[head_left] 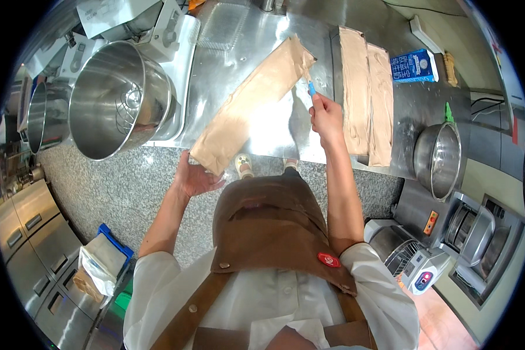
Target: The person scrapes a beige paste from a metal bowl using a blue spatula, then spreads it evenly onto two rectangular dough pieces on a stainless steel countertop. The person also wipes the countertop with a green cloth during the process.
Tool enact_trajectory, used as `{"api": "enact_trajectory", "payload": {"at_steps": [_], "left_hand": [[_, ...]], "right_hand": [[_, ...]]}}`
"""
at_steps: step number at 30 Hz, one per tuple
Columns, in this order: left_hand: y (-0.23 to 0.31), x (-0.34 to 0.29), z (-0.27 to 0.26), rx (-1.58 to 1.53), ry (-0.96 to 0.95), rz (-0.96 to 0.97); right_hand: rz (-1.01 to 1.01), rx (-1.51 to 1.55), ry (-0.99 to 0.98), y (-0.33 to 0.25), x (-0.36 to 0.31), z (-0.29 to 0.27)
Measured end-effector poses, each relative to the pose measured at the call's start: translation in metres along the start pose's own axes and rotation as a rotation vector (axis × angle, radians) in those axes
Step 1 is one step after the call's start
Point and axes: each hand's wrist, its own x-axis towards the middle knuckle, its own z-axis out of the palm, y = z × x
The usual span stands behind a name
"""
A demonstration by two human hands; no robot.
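Note:
A long slab (248,102) covered in light brown cream lies slantwise on the steel table, its near end jutting past the front edge. My left hand (197,177) cups that near end from the left and below, with part of the fingers hidden under it. In my right hand (326,118) is a spatula with a blue handle (311,88). Its cream-smeared blade touches the right side of the slab near the far end. To the right, two more cream-covered strips (353,87) lie side by side, reaching the table's near edge.
At left stand a large steel mixing bowl (102,111) and a white mixer (163,32). A clear plastic tray (221,26) lies at the back. Rightward are a blue carton (414,66), a steel bowl (437,160) and a green-handled tool (448,112). The steel table (315,146) has a straight front edge.

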Motion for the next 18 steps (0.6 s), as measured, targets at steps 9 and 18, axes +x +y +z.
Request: {"api": "enact_trajectory", "payload": {"at_steps": [9,18], "left_hand": [[0.001,0.000,0.001,-0.020,-0.007,-0.026],[0.001,0.006,-0.008,-0.037,-0.017,-0.041]], "right_hand": [[0.210,0.669,-0.175,-0.008,-0.074,0.041],[0.397,1.272,-0.334,-0.012,-0.039,0.024]]}}
